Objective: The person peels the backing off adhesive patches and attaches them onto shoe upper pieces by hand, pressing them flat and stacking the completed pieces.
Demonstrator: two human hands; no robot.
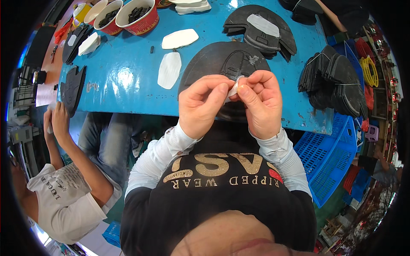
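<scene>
pinched two-handed, white piece [233,91] slants up rightward.

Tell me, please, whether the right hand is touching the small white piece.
Touching. The head view shows the right hand with its thumb tip against the small white piece.

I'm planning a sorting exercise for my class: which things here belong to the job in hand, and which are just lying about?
Seemingly in the job:
small white piece, pinched between left hand and right hand
black panel, nearest the hands
white sheets

Probably lying about:
blue crate
yellow basket
</scene>
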